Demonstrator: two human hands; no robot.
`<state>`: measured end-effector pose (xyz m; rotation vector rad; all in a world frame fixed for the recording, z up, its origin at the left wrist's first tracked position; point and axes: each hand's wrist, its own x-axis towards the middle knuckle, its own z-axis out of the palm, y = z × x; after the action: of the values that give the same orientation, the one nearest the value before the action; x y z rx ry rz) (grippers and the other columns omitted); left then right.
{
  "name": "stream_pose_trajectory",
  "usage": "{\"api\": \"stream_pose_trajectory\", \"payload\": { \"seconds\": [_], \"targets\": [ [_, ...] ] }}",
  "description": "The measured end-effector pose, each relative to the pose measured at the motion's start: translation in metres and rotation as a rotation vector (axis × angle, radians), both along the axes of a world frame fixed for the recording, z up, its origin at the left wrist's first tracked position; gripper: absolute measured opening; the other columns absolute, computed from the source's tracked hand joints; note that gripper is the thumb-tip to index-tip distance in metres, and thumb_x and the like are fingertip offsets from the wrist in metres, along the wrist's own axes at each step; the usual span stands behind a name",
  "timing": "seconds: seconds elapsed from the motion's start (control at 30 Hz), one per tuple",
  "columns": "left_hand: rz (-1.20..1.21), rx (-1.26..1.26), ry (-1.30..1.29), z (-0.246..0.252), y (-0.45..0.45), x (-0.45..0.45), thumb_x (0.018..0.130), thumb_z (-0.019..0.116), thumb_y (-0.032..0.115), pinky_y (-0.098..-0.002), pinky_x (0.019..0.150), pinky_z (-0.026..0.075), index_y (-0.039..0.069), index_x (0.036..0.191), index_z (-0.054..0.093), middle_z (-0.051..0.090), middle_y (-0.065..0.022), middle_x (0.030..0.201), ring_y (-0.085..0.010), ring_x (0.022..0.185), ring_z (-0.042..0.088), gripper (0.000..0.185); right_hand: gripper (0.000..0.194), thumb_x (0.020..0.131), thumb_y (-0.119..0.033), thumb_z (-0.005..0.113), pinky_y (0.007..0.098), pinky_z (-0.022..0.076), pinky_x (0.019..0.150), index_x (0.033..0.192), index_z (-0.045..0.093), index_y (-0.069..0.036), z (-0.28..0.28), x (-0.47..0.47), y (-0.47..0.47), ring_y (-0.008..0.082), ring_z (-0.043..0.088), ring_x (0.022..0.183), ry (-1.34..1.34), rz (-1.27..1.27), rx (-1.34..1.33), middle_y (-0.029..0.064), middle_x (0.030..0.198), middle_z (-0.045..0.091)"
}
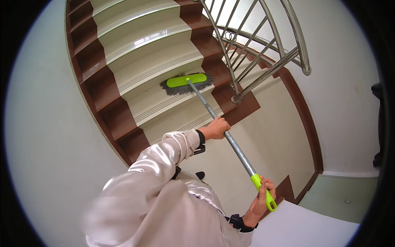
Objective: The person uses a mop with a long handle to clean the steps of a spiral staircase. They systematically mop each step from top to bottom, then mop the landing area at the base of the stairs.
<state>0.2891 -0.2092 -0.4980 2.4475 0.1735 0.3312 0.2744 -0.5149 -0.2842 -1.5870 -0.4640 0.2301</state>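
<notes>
A dust mop with a lime-green head (pixel 185 81) and a grey fringe (pixel 179 90) rests on a cream tread of the staircase, close to the riser behind it. Its grey metal pole (pixel 239 151) slants down to the right towards me. Midway along the pole, my left hand (pixel 217 128) is wrapped around the bare metal. My right hand (pixel 261 199) holds the lime-green end grip (pixel 256 181), whose looped tip (pixel 271 206) sticks out below the fingers. Both wrists wear black bands.
Cream treads (pixel 154 69) with dark red-brown side borders (pixel 98 92) climb ahead. A stainless steel railing (pixel 262 78) stands on the right, its post foot (pixel 235 99) near the lowest steps. Another flight (pixel 259 77) shows behind it. White walls (pixel 46 123) flank the landing floor (pixel 262 132).
</notes>
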Motion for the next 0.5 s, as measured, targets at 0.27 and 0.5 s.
{"api": "stream_pose_trajectory", "payload": {
  "seconds": [0.27,0.5],
  "targets": [
    [-0.012,-0.162,0.027,0.036,-0.009,-0.08,0.074,0.075,0.025,-0.046,0.064,0.043,0.011,0.065,0.059,0.057,-0.0088,0.059,-0.0336,0.065,0.06,0.023,0.016,0.084,-0.007,0.067,0.043,0.0501,0.088,0.077,0.054,0.0,0.055,0.013,0.0,0.03,0.065,0.089,-0.06,0.17,-0.029,0.0133,0.085,0.058],
    [-0.23,-0.439,0.247,0.078,-0.046,-0.119,0.078,0.075,0.033,-0.0419,0.06,0.046,0.009,0.075,0.066,0.062,-0.0109,0.066,-0.032,0.065,0.061,0.026,0.018,0.08,-0.011,0.067,0.039,0.0512,0.08,0.075,0.051,-0.002,0.097,0.005,-0.02,0.0253,0.06,0.076,-0.123,0.138,-0.028,0.0123,0.077,0.054]
  ]
}}
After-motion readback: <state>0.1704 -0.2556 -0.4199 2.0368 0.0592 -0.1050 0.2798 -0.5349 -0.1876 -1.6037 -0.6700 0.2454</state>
